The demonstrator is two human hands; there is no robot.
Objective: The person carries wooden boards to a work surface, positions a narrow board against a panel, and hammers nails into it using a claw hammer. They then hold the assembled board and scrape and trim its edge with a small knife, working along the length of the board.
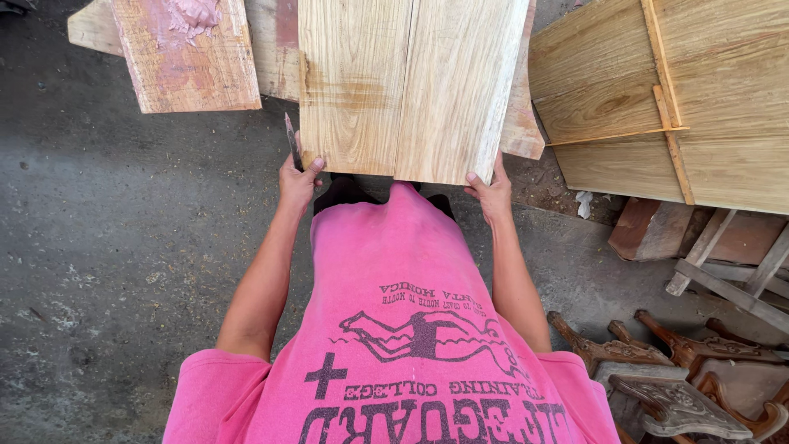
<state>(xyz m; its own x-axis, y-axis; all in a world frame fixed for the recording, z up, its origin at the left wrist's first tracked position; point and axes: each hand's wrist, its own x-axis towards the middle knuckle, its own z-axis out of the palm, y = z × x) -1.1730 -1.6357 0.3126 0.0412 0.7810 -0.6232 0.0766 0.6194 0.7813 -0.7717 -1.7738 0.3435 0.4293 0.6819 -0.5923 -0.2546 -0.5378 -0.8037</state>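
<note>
The far end of the pale, two-plank wooden panel (411, 82) ran out past the top of the view, so I could not tell how long it was or what carried it there. The person's feet were almost wholly hidden under the bright pink printed shirt (394, 329); only a dark bit of footwear showed just below the panel's near edge. Whatever lay beneath the panel was covered by it.

Both bare arms reached forward and down from the shoulders, elbows slightly bent and held out to either side of the body, wrists level with the panel's near edge.

The left hand (297, 182) gripped the panel's near left corner, thumb on top of the wood and the fingers curled under it out of sight. A thin, dark, pointed tool (292, 141) stood up from the same hand, beside the panel's left edge; I could not make out what kind of tool it was, nor how it was pinched. The right hand (491, 193) was clamped on the near right corner, thumb over the top face, fingers tucked beneath.

The panel sat straight ahead of the person, its near edge close to the belly. To its left lay a reddish, pink-smeared wooden board (185, 57), partly cut off at the top. To the right stood a larger pale wooden panel with thin cross battens (699, 107), and lower right some dark carved wooden furniture pieces (674, 370) rested on the grey concrete floor (107, 247).
</note>
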